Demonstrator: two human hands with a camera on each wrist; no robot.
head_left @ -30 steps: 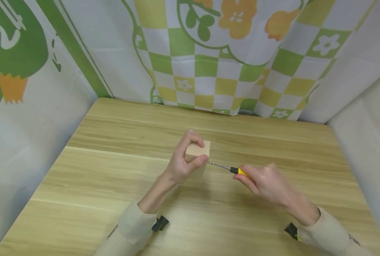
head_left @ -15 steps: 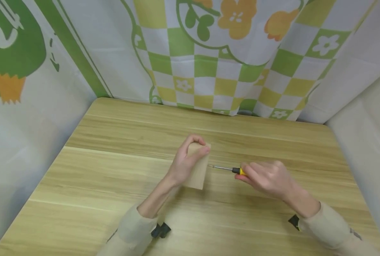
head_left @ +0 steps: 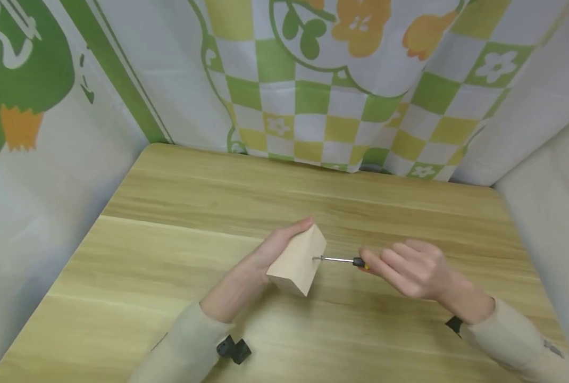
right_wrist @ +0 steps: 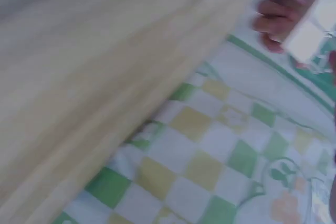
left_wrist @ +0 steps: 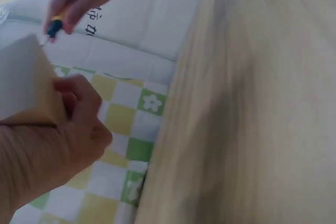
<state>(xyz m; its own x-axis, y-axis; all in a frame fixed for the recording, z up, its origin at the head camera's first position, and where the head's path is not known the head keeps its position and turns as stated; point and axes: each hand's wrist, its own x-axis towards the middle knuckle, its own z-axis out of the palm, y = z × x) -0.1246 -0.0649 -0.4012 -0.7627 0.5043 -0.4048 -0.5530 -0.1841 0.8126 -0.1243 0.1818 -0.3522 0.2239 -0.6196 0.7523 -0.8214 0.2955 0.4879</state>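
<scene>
A pale wooden block (head_left: pixel 294 260) is held in my left hand (head_left: pixel 271 249), tilted above the table; the thumb lies along its upper edge. In the left wrist view, fingers of the left hand (left_wrist: pixel 79 129) curl round the block (left_wrist: pixel 23 85). My right hand (head_left: pixel 416 268) grips a screwdriver (head_left: pixel 338 259) by its black and yellow handle, mostly hidden in the fist. Its metal shaft points left to a small screw (head_left: pixel 317 258) at the block's right-hand face. How deep the screw sits cannot be told. The right wrist view shows the block (right_wrist: pixel 310 35) blurred.
A wood-grain table (head_left: pixel 169 276) lies beneath both hands. Behind it hangs a checked green, yellow and white curtain (head_left: pixel 308 98), with white cloth at the left and right sides. Small black devices (head_left: pixel 234 349) are fixed at the sleeve cuffs.
The left hand has turned the block, so its long faces and near end now show, and brought it slightly nearer. The right hand has shifted a little right with the screwdriver.
</scene>
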